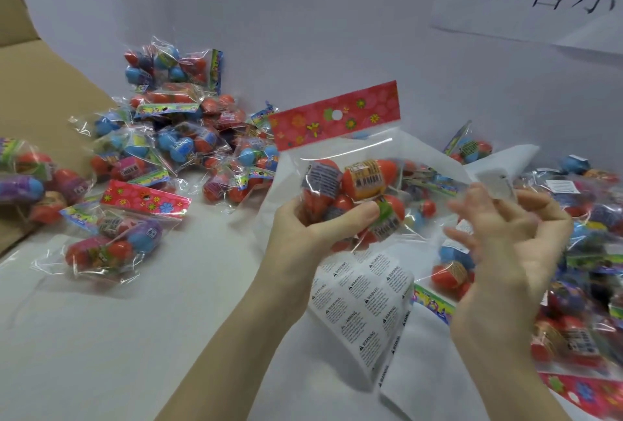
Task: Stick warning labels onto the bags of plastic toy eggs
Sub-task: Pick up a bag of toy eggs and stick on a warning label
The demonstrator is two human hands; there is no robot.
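One bag (pixel 350 181) gripped by left hand (pixel 303 228).

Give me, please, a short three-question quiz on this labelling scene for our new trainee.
1. True or false: the left hand grips a bag of eggs with a red header card.
2. What sticks to the right hand fingertip? A) a peeled label B) a pen
3. What hangs below the held bag?

Key: 1 true; 2 A; 3 the sheet of warning labels.
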